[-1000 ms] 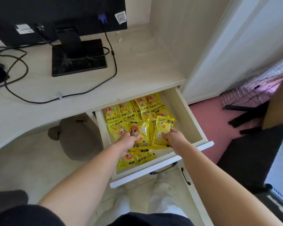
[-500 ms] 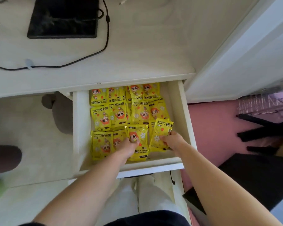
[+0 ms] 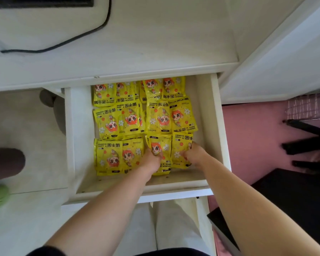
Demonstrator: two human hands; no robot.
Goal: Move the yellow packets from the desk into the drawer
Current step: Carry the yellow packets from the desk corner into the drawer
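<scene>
The white drawer (image 3: 219,126) stands pulled out under the desk (image 3: 155,43), and several yellow packets (image 3: 129,119) printed with an orange cartoon face lie in rows inside it. Both my hands reach into its front right corner. My left hand (image 3: 151,162) curls its fingers on a packet (image 3: 158,145) in the front row. My right hand (image 3: 194,154) pinches the edge of the neighbouring packet (image 3: 180,145), which lies almost flat at the far right of that row. No packets show on the visible part of the desk.
A black cable (image 3: 81,39) and the monitor base (image 3: 44,1) lie on the desk at the back left. A white cabinet side (image 3: 284,61) rises at the right above pink floor (image 3: 251,135) with black legs (image 3: 307,143). A grey object (image 3: 50,100) sits under the desk.
My view has tipped down over the drawer. Both hands have lowered their packets into the front right of the drawer, and the right one now lies nearly flat.
</scene>
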